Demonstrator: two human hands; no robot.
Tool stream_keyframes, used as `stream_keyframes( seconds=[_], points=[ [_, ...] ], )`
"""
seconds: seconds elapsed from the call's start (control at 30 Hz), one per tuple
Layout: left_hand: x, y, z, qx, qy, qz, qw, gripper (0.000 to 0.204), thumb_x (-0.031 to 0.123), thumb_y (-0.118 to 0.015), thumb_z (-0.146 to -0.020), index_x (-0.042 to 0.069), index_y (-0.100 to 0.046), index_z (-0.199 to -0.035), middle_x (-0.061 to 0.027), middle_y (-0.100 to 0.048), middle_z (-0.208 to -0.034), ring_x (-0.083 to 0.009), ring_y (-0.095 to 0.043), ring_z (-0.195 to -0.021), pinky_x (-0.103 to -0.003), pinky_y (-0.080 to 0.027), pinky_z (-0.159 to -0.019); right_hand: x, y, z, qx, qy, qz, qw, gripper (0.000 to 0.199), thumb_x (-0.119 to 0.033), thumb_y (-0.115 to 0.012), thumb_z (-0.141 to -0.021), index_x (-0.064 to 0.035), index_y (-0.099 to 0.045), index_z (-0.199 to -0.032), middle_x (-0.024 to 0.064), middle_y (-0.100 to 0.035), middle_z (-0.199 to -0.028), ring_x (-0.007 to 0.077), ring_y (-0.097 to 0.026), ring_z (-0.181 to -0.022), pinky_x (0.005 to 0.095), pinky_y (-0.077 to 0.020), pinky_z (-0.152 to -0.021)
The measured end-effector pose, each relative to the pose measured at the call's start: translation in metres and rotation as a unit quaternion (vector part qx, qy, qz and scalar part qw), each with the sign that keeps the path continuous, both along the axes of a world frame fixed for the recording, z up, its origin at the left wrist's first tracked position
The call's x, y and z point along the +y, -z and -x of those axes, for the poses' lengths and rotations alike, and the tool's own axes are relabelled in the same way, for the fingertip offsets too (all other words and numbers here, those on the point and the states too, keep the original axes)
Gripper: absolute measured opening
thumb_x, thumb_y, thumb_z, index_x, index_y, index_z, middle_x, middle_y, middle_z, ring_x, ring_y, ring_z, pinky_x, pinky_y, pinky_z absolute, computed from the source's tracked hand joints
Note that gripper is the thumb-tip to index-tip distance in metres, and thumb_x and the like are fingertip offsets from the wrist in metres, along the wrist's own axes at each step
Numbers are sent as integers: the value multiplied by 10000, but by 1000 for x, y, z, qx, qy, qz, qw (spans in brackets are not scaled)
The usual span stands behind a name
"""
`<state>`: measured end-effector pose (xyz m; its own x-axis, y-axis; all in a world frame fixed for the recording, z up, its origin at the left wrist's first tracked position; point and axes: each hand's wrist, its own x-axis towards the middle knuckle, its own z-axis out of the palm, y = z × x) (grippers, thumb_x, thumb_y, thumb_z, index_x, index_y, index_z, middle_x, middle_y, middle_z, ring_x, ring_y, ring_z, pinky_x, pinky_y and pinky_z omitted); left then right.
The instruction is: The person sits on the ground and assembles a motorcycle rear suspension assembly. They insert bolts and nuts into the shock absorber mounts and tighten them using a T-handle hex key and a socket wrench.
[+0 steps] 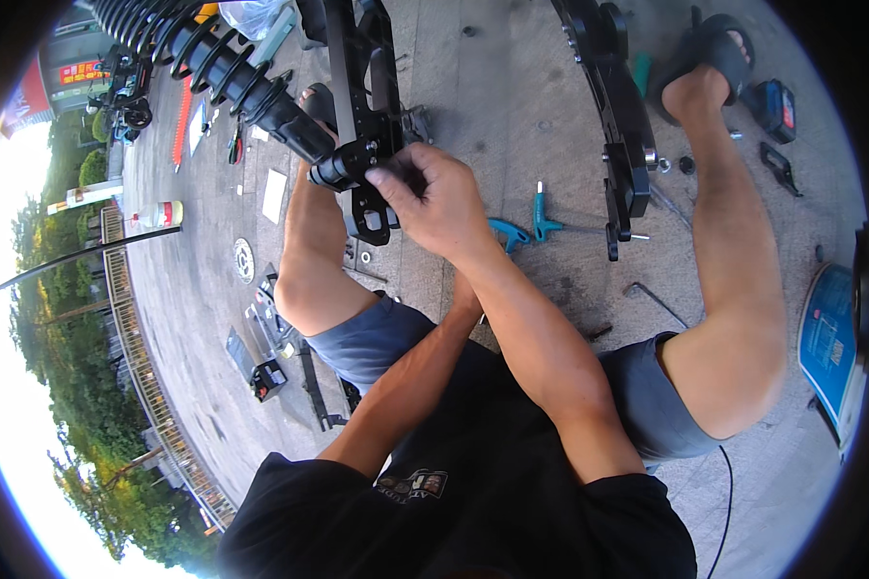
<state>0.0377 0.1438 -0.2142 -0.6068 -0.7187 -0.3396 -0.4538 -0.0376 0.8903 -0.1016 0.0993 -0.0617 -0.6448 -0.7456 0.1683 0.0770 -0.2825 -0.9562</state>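
My right hand (pixel 436 201) is closed on a black metal bracket (pixel 369 214), with the thumb pressed on its near side and the other fingers partly out of sight. The lower end of a shock absorber (pixel 294 121) with a black coil spring meets this bracket. Beneath my right forearm, my left forearm (pixel 410 362) crosses toward the same spot. Only the wrist end of my left hand (pixel 468 292) shows, and its fingers are hidden. Just right of the hands, two teal-handled hex keys (pixel 543 217) lie on the pavement.
A second black metal arm (pixel 610 116) stands at the right. Nearby lie an L-shaped wrench (pixel 658 304) and a blue-and-black power-tool battery (pixel 775 110). At the left are a perforated metal disc (pixel 244 261), a plastic bottle (pixel 161 214) and a black box-shaped part (pixel 267 380). A blue container (pixel 827 328) stands far right.
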Motion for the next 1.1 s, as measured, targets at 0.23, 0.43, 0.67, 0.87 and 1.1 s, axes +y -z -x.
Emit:
stream_keyframes(
  seconds=[0.23,0.43,0.67,0.87,1.1],
  points=[
    [6,23,16,-126,5,102,987,336,154,-633,-868,-25,-566,-1144,-175,-634,-1056,-257,-621,-963,-376,-491,-834,1,2,-3,-8,46,54,997,166,-114,-690,-812,8,-611,-892,95,-616,-749,166,-606,-629,304,-469,-557],
    [3,21,28,-191,8,135,972,264,172,-652,-826,3,-633,-1029,-180,-669,-920,-261,-659,-856,-364,-508,-777,5,0,-4,-52,16,59,997,154,-89,-683,-786,1,-611,-888,138,-618,-783,239,-637,-668,328,-485,-573],
    [3,29,31,-178,-19,154,972,196,150,-648,-813,4,-654,-943,-159,-679,-838,-255,-668,-778,-357,-515,-728,3,-2,-5,-24,25,44,998,150,-99,-651,-836,11,-597,-924,83,-618,-727,106,-574,-586,268,-459,-533],
    [4,27,32,-192,-35,132,972,203,152,-652,-815,2,-658,-952,-167,-681,-845,-245,-665,-782,-356,-513,-735,3,-3,-8,-44,-14,-25,999,156,-102,-647,-842,10,-594,-937,76,-622,-736,95,-563,-574,259,-452,-521],
    [3,22,35,-195,-43,102,975,235,159,-644,-829,-9,-648,-994,-184,-683,-886,-253,-667,-840,-358,-508,-775,4,-6,-7,-71,4,-12,997,159,-118,-680,-792,3,-591,-841,147,-630,-711,275,-648,-619,342,-497,-558]
  ],
)
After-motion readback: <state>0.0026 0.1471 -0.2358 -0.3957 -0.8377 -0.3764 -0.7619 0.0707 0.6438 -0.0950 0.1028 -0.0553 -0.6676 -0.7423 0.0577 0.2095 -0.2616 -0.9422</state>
